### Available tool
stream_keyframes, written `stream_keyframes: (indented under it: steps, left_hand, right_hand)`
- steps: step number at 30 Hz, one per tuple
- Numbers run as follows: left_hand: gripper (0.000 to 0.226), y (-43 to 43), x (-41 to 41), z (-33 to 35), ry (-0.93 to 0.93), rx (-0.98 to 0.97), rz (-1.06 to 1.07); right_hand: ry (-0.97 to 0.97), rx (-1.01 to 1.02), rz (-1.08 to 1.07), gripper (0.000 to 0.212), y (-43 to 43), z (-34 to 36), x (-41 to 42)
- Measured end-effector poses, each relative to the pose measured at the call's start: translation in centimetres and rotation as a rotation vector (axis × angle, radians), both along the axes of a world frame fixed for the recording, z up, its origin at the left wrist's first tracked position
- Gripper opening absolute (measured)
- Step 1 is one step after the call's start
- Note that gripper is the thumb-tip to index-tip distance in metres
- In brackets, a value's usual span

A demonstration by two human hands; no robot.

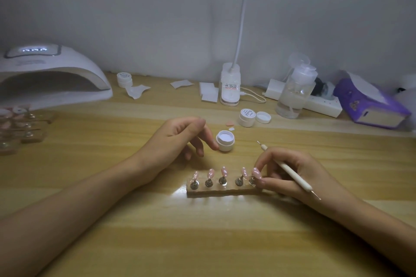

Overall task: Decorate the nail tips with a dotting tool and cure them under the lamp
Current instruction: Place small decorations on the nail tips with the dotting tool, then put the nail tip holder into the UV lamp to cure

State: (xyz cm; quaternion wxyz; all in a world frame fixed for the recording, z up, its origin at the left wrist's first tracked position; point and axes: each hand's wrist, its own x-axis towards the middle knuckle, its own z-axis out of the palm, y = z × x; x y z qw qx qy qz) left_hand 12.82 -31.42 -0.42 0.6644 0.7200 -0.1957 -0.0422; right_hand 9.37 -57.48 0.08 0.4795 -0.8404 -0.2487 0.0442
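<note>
Steadying end nail tip (256, 172) on holder strip (222, 191), mid-bench. Right grip (290, 175) held dotting tool (297, 178), its fingertips also on that tip. Left grip (180, 135) loose, empty, one fingertip against open gel pot (225, 140).

Best: keep strip flat, pot braced, dot lightly.

Lamp (51, 76) far left; spare rack (22, 128) near bench (202, 231) edge; bare wood between.

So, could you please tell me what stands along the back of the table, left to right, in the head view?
Nail lamp → small white jar → white bottle → clear pump bottle → purple tissue box.
</note>
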Motion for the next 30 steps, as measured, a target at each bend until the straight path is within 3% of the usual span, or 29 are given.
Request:
stream_keyframes:
  steps: [8,13,16,20,23,28,30]
  left_hand:
    - [0.03,0.4,0.1,0.2,0.003,-0.011,-0.043]
    - [0.027,0.8,0.3,0.3,0.041,-0.113,-0.035]
    - [0.03,0.9,0.3,0.3,0.087,-0.198,-0.021]
    - [0.024,1.1,0.5,0.5,0.158,-0.305,0.005]
    - [0.014,1.2,0.4,0.8,0.171,-0.31,-0.013]
    - [0.02,1.3,0.5,0.9,0.205,-0.32,-0.007]
    - [0.02,1.4,0.6,0.8,0.224,-0.335,-0.006]
  right_hand:
    - [-0.11,0.12,-0.094,0.033,0.5,3.8,2.1]
    - [-0.322,-0.191,-0.01,0.051,6.4,5.8,3.1]
    - [-0.463,-0.422,-0.012,0.048,9.6,5.9,3.2]
    - [-0.509,-0.542,-0.021,0.063,11.7,5.7,3.7]
    - [-0.525,-0.587,-0.029,0.059,12.4,5.2,4.6]
    - [-0.387,-0.549,0.028,0.105,11.7,5.8,4.5]
    - [-0.395,-0.521,-0.002,0.114,10.0,6.2,4.0]
